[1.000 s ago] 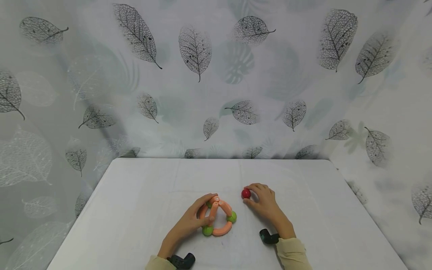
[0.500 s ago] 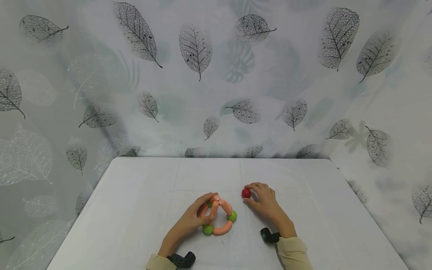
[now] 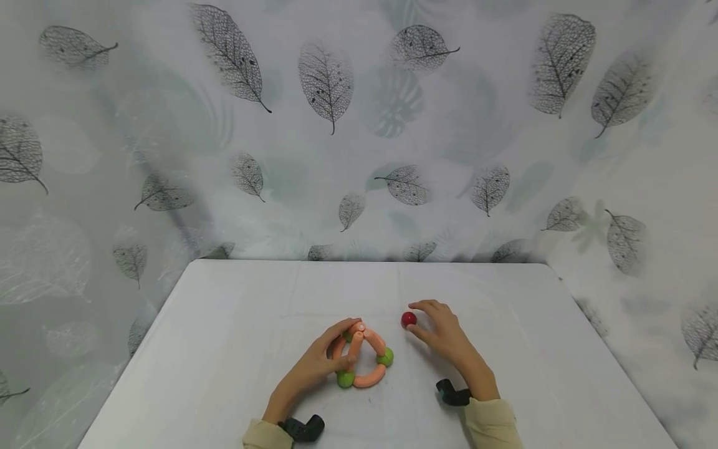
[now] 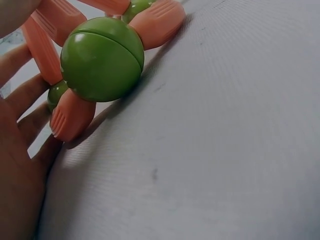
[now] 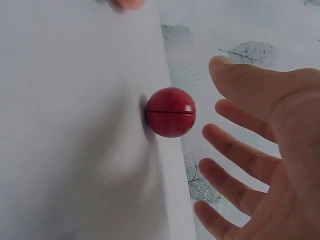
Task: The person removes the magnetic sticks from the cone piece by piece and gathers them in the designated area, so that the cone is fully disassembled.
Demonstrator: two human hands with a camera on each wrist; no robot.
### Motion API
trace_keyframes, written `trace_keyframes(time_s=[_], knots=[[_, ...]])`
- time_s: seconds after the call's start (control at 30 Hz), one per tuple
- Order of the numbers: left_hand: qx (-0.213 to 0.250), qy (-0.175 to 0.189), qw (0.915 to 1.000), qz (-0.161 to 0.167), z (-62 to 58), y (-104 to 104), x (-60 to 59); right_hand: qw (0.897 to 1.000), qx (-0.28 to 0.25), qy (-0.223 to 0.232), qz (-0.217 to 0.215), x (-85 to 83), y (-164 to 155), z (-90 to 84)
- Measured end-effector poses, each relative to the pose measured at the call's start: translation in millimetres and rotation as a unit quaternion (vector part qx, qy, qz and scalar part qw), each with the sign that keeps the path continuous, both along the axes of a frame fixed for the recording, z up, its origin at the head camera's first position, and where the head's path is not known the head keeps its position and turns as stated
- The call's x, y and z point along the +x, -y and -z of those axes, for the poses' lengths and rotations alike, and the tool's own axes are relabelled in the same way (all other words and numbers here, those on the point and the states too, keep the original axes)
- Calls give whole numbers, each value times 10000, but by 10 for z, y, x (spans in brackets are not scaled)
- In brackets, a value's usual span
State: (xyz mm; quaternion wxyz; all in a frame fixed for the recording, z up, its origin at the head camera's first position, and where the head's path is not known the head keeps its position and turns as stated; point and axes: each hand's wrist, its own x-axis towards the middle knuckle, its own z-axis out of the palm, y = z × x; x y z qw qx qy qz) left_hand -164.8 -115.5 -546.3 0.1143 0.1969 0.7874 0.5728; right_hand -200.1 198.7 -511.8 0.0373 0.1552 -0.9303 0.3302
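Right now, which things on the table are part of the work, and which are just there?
In the work:
- orange-and-green rod-and-ball structure, held by the left hand
- red ball, beside the open right hand, not touching

Just there:
- white table
- leaf-print backdrop

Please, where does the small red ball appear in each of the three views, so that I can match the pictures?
Head view: the red ball lies on the white table, below the middle, just left of the right hand.
Left wrist view: not in it; only the green and orange toy shows.
Right wrist view: the ball is at the middle, apart from the spread fingers.
Shared landmark: the white table.
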Motion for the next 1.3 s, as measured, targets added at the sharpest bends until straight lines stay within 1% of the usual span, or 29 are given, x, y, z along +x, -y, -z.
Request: trace_keyframes(time_s=[0.07,0.13,0.23,0.33,0.4,0.5,0.57,0.63,0.73,0.8,0.9,1.0,1.1,1.17,1.23,1.3], knots=[[-49,28,10000,-10,-17,3,1,9998,-212,-30,6,45,-3,-8],[-49,-3,10000,-57,-33,6,10,9990,-411,-170,-7,93,8,-12],[-59,-245,9996,-127,-49,3,48,9967,-644,-484,118,181,48,6],[-106,-790,9965,-257,-47,-18,109,9930,-949,-669,225,298,116,17],[-186,-1208,9917,-405,-39,-40,156,9908,-1158,-663,218,375,174,25],[-353,-1735,9814,-737,-24,-79,230,9882,-1473,-375,212,473,273,21],[-474,-1906,9755,-987,-11,-103,281,9861,-1637,-114,245,520,336,27],[-631,-1949,9711,-1227,9,-122,334,9841,-1750,121,266,557,390,43],[-832,-1920,9670,-1454,48,-143,402,9814,-1892,293,158,600,448,92],[-936,-2020,9630,-1517,73,-155,436,9800,-1967,301,31,624,479,138],[-988,-2128,9598,-1543,98,-164,461,9784,-2037,305,-145,650,523,205],[-988,-2165,9586,-1565,106,-162,459,9787,-2021,327,-160,671,578,247],[-975,-2145,9578,-1646,107,-156,439,9809,-1924,281,-16,691,631,263],[-962,-2085,9576,-1741,101,-156,421,9828,-1840,166,80,705,659,272],[-942,-2075,9559,-1854,110,-164,392,9834,-1807,51,165,714,677,282],[-885,-1987,9556,-1986,118,-179,372,9830,-1820,-38,225,719,690,296]])
